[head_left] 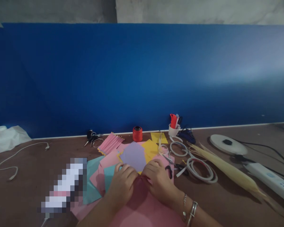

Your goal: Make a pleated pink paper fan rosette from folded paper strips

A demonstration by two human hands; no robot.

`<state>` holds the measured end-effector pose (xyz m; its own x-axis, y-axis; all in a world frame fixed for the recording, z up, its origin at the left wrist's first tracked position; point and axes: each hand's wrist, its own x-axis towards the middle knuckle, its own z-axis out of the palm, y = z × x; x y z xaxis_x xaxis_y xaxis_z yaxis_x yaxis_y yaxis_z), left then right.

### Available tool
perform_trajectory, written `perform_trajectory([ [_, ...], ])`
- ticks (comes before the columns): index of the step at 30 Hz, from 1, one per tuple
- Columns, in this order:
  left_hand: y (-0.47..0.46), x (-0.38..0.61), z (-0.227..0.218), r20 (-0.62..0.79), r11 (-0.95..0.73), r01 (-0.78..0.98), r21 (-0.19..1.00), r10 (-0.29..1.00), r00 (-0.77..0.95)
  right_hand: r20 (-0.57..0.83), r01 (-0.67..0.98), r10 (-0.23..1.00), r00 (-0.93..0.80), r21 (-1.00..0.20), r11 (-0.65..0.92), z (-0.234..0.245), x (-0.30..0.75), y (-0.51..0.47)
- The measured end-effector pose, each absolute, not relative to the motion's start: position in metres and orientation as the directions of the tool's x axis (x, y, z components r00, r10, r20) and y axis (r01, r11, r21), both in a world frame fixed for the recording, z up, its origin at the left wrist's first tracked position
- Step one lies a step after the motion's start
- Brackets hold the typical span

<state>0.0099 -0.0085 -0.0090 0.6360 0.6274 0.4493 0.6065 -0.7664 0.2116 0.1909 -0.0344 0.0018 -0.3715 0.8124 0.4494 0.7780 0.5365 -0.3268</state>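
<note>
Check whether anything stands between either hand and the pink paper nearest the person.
Nothing visible does: the left hand and right hand are both at the pink paper. The scissors lie beyond the right hand, not between.

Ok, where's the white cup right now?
In the head view, the white cup stands right of centre, near the blue panel, just right of a yellow paper square.

No readable text or numbers
</note>
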Motion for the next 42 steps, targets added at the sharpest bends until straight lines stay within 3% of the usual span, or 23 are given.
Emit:
perform_trajectory([
  [11,-0.006,0.008,-0.009,0.471,-0.764,0.611,0.206,0.625,0.623,0.451,0.801,0.827,-0.336,-0.326,0.503,0.000,0.194,-0.032],
  [17,-0.004,0.010,-0.013,0.593,-0.793,0.583,0.176,0.558,0.580,0.480,0.789,0.807,-0.344,-0.319,0.525,0.001,0.196,-0.031],
  [29,-0.003,0.011,-0.015,0.596,-0.785,0.605,0.134,0.552,0.584,0.492,0.772,0.805,-0.331,-0.350,0.531,0.002,0.196,-0.029],
  [33,0.001,0.008,-0.013,0.579,-0.757,0.630,0.171,0.595,0.558,0.454,0.755,0.858,-0.240,-0.469,0.459,-0.001,0.205,-0.023],
  [37,0.003,0.006,-0.009,0.519,-0.711,0.638,0.296,0.681,0.517,0.344,0.651,0.933,-0.104,-0.686,0.325,-0.005,0.213,-0.016],
  [42,0.002,0.008,-0.004,0.409,-0.525,0.567,0.635,0.851,0.330,0.216,0.211,0.975,-0.058,-0.952,0.223,-0.005,0.214,-0.014],
])
